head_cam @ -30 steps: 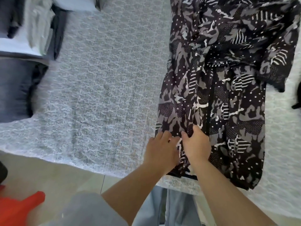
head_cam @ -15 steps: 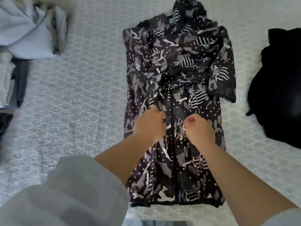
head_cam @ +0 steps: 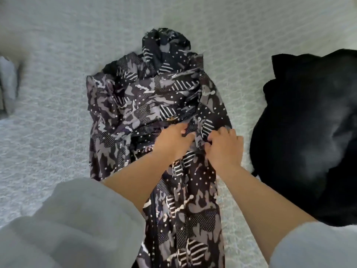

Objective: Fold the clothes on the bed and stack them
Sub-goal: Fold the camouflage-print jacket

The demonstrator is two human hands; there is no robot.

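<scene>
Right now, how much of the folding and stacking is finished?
Little looks finished. In hand: the left hand and right hand both grip the patterned jacket, bunched and unfolded on the bed. Left: fold it, then the black garment heaped beside it, then stack them.

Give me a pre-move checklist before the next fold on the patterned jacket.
1. Left hand grips the jacket at mid-front: ok.
2. Right hand grips the jacket beside it: ok.
3. Jacket lies flat: not ok, the upper half is bunched and the hood crumpled.
4. Bedspread bare to the left for folding: ok.
5. Black garment apart from the jacket: cannot tell, its edge runs close to the right hand.
6. Stack at the left edge: cannot tell, blurred.
</scene>
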